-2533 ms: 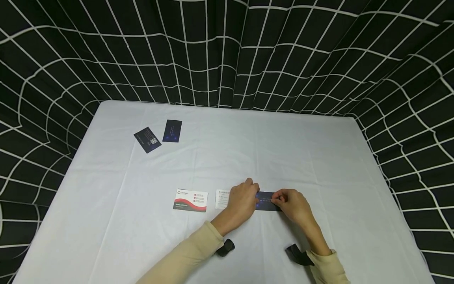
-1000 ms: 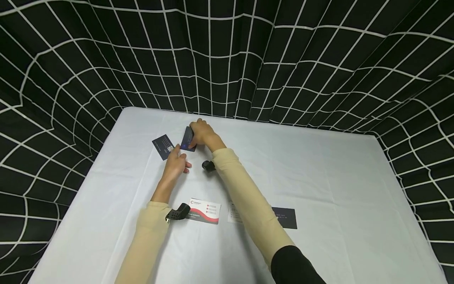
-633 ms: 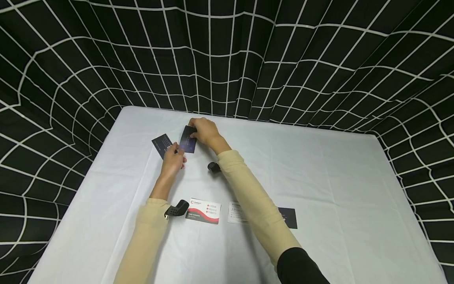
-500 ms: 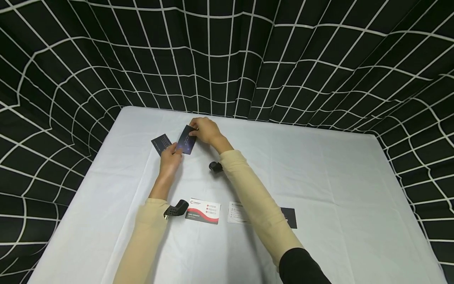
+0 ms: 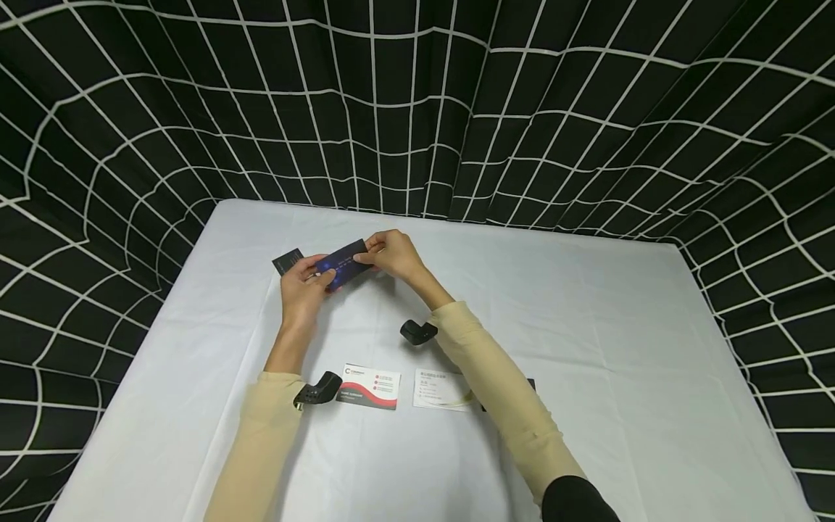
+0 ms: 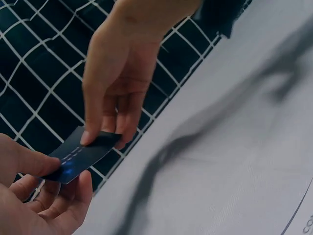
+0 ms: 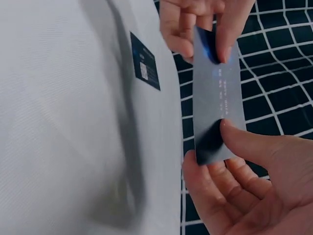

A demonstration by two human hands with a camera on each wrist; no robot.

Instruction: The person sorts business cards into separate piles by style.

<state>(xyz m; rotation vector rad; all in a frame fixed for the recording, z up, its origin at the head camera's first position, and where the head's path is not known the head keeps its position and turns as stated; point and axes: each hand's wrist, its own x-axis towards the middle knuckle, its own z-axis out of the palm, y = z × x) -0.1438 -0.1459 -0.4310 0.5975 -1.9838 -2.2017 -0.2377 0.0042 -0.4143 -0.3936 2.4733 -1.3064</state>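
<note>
A dark blue business card (image 5: 346, 262) with small pale print is held up above the far left of the table by both hands. My left hand (image 5: 302, 291) pinches its left end, thumb on the printed face and fingers beneath. On the opposite end, my right hand (image 5: 399, 255) grips it between thumb and fingers. The card bends slightly in the left wrist view. Another dark business card (image 7: 145, 63), with a QR code, lies flat on the cloth; in the head view my left hand partly covers it.
Nearer the front lie a white business card (image 5: 370, 387) with a red wave and a white card (image 5: 437, 389) with grey print. My right forearm hides most of a dark card (image 5: 531, 383) beside them. Black grid-patterned cloth (image 5: 391, 109) hangs behind the white table (image 5: 620, 326).
Both hands went from the front-row dark card to the far left. The right hand picked up a dark card there, the left took its other end, and the card was raised and turned sideways.
</note>
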